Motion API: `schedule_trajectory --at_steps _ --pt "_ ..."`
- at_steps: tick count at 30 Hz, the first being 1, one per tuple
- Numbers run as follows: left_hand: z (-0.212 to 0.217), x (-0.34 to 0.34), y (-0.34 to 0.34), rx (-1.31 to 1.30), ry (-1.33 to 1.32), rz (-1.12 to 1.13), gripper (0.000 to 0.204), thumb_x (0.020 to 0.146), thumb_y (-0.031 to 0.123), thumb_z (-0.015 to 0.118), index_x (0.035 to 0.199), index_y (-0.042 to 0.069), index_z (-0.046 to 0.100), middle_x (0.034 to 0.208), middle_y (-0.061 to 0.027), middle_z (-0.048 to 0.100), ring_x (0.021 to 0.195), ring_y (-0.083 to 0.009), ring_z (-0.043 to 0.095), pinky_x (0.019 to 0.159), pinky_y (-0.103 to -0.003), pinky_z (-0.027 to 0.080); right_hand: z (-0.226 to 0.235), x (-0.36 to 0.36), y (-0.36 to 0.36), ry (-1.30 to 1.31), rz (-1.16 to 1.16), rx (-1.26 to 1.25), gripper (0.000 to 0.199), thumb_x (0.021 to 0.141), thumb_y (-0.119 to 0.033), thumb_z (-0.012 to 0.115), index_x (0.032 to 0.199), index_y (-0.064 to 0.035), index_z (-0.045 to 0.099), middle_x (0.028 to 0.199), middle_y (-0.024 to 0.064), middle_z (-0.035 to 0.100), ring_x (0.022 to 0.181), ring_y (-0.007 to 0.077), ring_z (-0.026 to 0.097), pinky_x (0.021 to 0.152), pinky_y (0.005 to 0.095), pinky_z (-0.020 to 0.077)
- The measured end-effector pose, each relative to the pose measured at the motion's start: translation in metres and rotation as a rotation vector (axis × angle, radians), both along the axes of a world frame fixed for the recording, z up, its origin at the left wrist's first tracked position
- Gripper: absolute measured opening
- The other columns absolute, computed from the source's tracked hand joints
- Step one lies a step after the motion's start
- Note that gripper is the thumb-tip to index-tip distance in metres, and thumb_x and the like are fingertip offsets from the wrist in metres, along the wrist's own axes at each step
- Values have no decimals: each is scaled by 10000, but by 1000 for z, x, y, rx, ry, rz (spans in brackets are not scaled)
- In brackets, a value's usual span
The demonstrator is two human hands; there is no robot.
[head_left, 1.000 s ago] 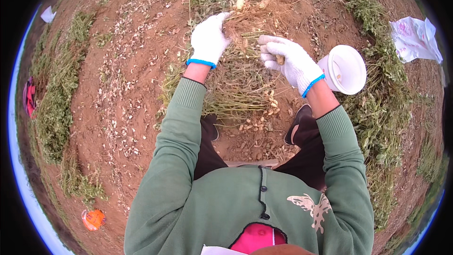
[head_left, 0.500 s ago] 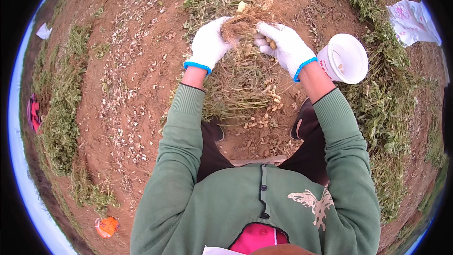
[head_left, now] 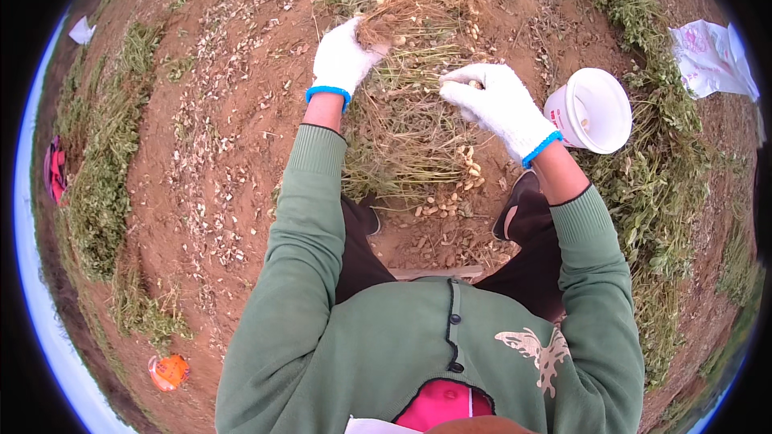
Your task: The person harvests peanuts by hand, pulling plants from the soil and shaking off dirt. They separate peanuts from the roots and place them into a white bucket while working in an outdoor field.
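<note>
My left hand point(head_left: 342, 58), in a white knit glove with a blue cuff, is closed round the brown roots of a peanut plant point(head_left: 392, 22). A few pale peanuts cling to these roots. Lower and to the right, my right hand point(head_left: 503, 104), gloved the same way, is apart from the plant with its fingers curled. Peanuts point(head_left: 475, 84) show between its thumb and fingers; how many it holds is hidden. Below both hands lies a heap of pulled peanut stalks point(head_left: 406, 133). Loose peanuts point(head_left: 442, 207) are scattered along the heap's near edge.
A white plastic bucket point(head_left: 577, 104) stands right of my right hand, with a little inside. Green plant rows point(head_left: 655, 193) run along the right and another row point(head_left: 100, 201) along the left. A white printed sack point(head_left: 712, 56) lies far right; an orange bag point(head_left: 169, 371) lies lower left.
My right hand has pulled away from the roots, down and to the right, with peanuts in it. My left hand has shifted slightly up and left, still gripping the plant.
</note>
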State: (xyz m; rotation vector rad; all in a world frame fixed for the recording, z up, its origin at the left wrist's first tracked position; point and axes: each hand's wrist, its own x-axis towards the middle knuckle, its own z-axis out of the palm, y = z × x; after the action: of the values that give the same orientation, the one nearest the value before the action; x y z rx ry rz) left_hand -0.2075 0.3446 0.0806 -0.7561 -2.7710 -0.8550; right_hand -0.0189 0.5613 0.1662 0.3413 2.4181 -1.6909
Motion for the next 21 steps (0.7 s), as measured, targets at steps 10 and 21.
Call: schedule_trajectory --at_steps 10,21 --pt "27 22 20 409 -426 -137 470 815 197 841 1214 15 673 1096 -92 751 982 -159 706 884 -312 557 -28 48 240 -150 -513 902 518 815 -388 709 1201 -43 711 1176 157 722 1065 329 696 971 411 519" --pt "26 33 43 455 -579 -299 509 802 258 861 1213 26 672 1111 -73 740 993 -158 688 911 -325 551 -60 33 262 218 -637 484 583 887 -386 713 1315 2 632 1241 163 693 1137 227 659 996 320 489"
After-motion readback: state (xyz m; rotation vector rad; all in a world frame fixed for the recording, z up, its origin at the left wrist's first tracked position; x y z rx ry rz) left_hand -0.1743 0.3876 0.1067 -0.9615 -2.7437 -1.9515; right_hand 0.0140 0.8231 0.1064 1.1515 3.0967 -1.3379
